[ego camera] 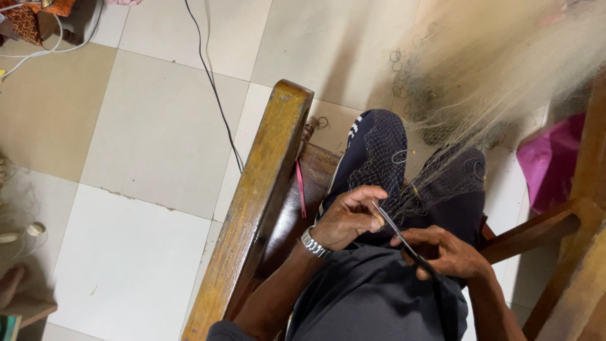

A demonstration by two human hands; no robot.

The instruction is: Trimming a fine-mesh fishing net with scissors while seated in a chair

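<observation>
L hand (346,218) pinches net (435,180) | R hand (445,252) grips thin tool (404,239) – keep net tight, poke slow – mind L fingers

The net (480,95) is pale cream, with a criss-cross pattern over the dark trousers (379,151). The floor (158,126) has big white and tan squares. The bench (265,189) is yellow-brown wood, and the blurry thing (552,164) on the right looks pink.
</observation>
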